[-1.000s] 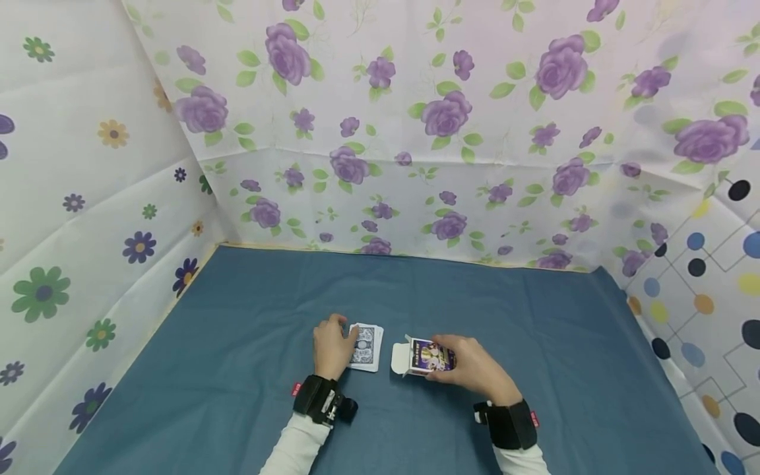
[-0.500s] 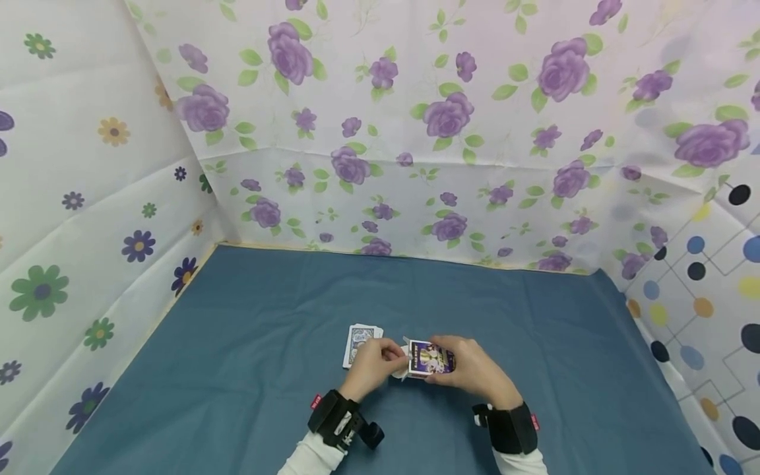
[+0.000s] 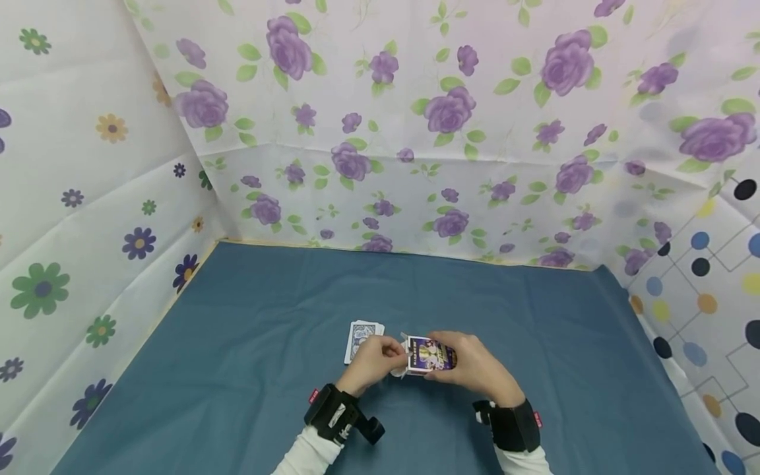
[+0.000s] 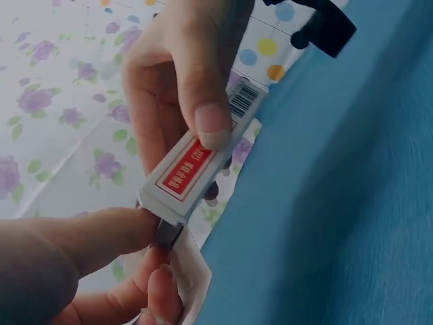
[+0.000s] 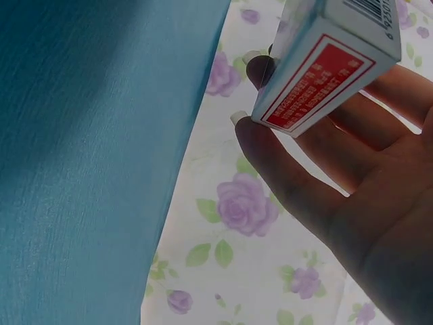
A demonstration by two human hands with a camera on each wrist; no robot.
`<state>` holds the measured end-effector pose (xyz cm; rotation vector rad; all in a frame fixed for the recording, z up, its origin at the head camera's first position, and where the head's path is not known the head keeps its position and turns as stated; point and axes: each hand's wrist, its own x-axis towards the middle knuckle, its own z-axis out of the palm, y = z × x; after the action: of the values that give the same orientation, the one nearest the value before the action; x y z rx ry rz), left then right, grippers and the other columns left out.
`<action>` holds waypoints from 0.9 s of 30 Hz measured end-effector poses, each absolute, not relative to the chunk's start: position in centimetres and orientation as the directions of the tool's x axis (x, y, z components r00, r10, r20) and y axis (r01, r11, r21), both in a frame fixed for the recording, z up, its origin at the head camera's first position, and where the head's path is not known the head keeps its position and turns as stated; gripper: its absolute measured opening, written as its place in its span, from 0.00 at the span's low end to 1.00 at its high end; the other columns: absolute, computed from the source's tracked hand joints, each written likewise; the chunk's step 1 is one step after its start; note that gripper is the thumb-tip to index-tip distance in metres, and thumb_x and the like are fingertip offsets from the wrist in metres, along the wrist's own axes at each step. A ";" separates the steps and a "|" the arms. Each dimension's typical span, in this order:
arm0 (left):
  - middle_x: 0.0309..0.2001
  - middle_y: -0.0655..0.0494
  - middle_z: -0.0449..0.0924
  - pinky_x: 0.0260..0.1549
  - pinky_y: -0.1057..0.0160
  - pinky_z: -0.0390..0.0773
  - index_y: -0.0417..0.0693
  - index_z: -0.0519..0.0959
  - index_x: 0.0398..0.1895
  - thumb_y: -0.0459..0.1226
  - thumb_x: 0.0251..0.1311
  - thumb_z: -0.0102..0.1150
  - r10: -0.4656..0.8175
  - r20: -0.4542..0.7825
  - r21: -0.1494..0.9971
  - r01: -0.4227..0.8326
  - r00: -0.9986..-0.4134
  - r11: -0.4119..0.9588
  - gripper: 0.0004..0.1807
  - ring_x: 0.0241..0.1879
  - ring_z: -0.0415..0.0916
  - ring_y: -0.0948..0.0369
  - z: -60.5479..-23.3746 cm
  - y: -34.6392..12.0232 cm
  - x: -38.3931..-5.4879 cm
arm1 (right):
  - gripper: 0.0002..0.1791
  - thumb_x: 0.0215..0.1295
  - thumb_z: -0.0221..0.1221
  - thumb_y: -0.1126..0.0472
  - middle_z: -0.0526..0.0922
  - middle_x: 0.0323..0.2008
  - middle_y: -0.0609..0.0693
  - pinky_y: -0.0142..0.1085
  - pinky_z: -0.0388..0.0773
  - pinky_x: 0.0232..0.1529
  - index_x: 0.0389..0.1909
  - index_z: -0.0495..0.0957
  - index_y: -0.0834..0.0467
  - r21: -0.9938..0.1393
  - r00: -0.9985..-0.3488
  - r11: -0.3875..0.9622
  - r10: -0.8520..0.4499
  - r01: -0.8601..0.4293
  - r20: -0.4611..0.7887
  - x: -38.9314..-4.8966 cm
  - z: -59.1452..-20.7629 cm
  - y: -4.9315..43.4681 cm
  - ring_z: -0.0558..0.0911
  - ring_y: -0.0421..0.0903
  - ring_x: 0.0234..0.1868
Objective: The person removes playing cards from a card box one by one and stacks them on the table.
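My right hand (image 3: 475, 366) grips a playing-card box (image 3: 431, 355) with a purple picture on its face and red-and-white panels with a barcode on its narrow side. The box lies on its back in the head view, its opened end pointing left, with the white flap (image 4: 191, 271) hanging out. At that mouth my left hand (image 3: 372, 361) pinches a short grey block of playing cards (image 4: 169, 234) between thumb and fingers; most of the block is hidden inside the box. Beside the left hand, a small stack of blue-backed playing cards (image 3: 359, 336) lies face down, partly covered by that hand.
A blue cloth (image 3: 267, 316) covers the table. Behind it hangs a white sheet with purple roses (image 3: 448, 112), with more patterned sheets at the left and right sides. Each wrist wears a black camera strap (image 3: 515, 425).
My left hand has left the card stack, moved right to the box's open end and taken hold of the cards there. My right hand and the box have stayed nearly in place.
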<state>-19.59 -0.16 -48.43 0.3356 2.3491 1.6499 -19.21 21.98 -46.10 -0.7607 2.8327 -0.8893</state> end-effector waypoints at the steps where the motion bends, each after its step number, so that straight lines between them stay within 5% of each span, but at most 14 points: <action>1: 0.25 0.50 0.80 0.22 0.66 0.69 0.38 0.81 0.31 0.35 0.61 0.62 0.327 -0.078 0.946 0.034 -0.942 0.322 0.07 0.23 0.74 0.59 -48.5 -0.2 -19.6 | 0.36 0.52 0.72 0.51 0.81 0.55 0.55 0.39 0.78 0.45 0.61 0.74 0.61 -0.556 -0.875 0.709 -0.480 -0.434 0.070 -19.2 -46.1 22.0 0.81 0.45 0.48; 7: 0.25 0.45 0.81 0.24 0.66 0.66 0.33 0.82 0.33 0.37 0.62 0.61 0.336 -0.100 0.972 -0.019 -0.937 0.236 0.11 0.24 0.71 0.58 -48.8 -0.5 -19.8 | 0.36 0.52 0.71 0.49 0.81 0.55 0.57 0.39 0.78 0.43 0.60 0.74 0.62 -0.550 -0.876 0.715 -0.479 -0.431 0.063 -19.3 -46.4 22.1 0.81 0.46 0.47; 15: 0.21 0.51 0.77 0.27 0.63 0.70 0.32 0.80 0.37 0.36 0.66 0.56 0.304 -0.126 0.980 -0.071 -0.944 0.186 0.12 0.25 0.77 0.56 -48.7 -1.7 -20.0 | 0.36 0.51 0.72 0.50 0.81 0.54 0.56 0.39 0.78 0.43 0.60 0.75 0.63 -0.546 -0.892 0.736 -0.450 -0.401 0.049 -19.6 -46.5 22.2 0.80 0.43 0.46; 22: 0.30 0.39 0.85 0.26 0.65 0.75 0.27 0.74 0.53 0.34 0.66 0.54 0.293 -0.184 0.981 -0.159 -0.938 0.107 0.18 0.24 0.83 0.61 -48.6 -2.9 -20.1 | 0.37 0.51 0.72 0.49 0.81 0.55 0.57 0.39 0.77 0.44 0.60 0.75 0.63 -0.536 -0.900 0.750 -0.434 -0.387 0.043 -19.5 -46.6 22.3 0.80 0.44 0.47; 27: 0.28 0.45 0.86 0.32 0.64 0.78 0.26 0.72 0.55 0.32 0.63 0.57 0.302 -0.205 0.979 -0.196 -0.931 0.060 0.21 0.26 0.81 0.64 -48.6 -3.6 -20.4 | 0.37 0.51 0.72 0.49 0.81 0.54 0.57 0.38 0.77 0.43 0.60 0.75 0.63 -0.537 -0.898 0.746 -0.438 -0.395 0.052 -19.6 -46.6 22.2 0.80 0.42 0.45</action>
<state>-20.37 -3.56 -48.62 0.1058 1.9896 1.9325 -19.57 22.24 -46.62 -0.6839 2.8631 -0.8535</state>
